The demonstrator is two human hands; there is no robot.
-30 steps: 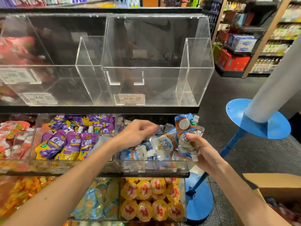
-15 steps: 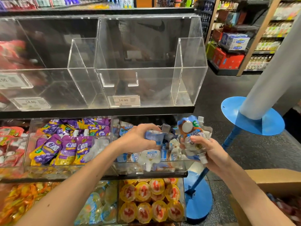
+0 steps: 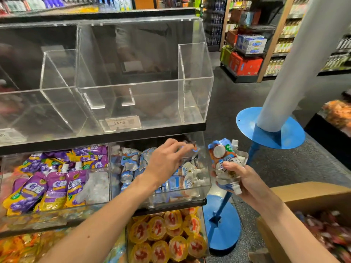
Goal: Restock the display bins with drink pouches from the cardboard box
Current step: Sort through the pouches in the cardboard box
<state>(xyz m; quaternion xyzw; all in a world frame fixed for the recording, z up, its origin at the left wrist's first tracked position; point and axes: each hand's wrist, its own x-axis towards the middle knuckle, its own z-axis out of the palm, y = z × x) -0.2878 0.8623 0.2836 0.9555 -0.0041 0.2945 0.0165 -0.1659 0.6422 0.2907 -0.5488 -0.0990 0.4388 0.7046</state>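
Right hand (image 3: 245, 182) grips a bundle of pouches (image 3: 225, 160) beside the bin (image 3: 206, 186); left hand (image 3: 163, 162) pinches one blurred pouch (image 3: 192, 148) above it.

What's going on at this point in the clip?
A person is restocking a shelf. The left hand reaches over the blue-and-white pouch bin, its grip on one pouch, blurred. The right hand holds a bundle of pouches beside the bin, near the cardboard box.

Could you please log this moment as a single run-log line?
left hand: over blue-pouch bin, fingertips at a blurred pouch, grip unclear | right hand: grips pouch bundle beside bin | cardboard box: lower right
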